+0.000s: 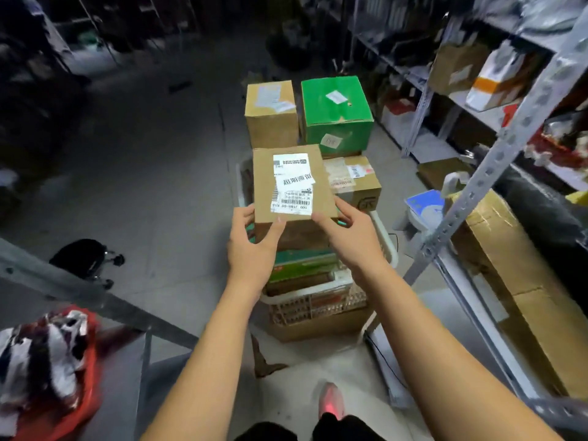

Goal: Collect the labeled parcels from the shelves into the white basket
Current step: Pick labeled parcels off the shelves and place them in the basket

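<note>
A flat brown cardboard parcel (292,183) with a white barcode label faces up in the middle of the view. My left hand (253,245) grips its near left corner, thumb on top. My right hand (348,232) grips its near right corner. Both hold it above the white basket (307,296), which stands on the floor piled with parcels. In the pile are a brown box (271,114), a green box (337,113), a taped brown box (356,181) and green flat packets (302,265). Most of the basket is hidden under them.
Grey metal shelving (509,138) with boxes and bags runs along the right. A large brown carton (521,281) lies on its lowest level. At the lower left are a shelf beam (95,300) and a red bag (54,370). A black wheeled stool (86,257) stands on the grey floor.
</note>
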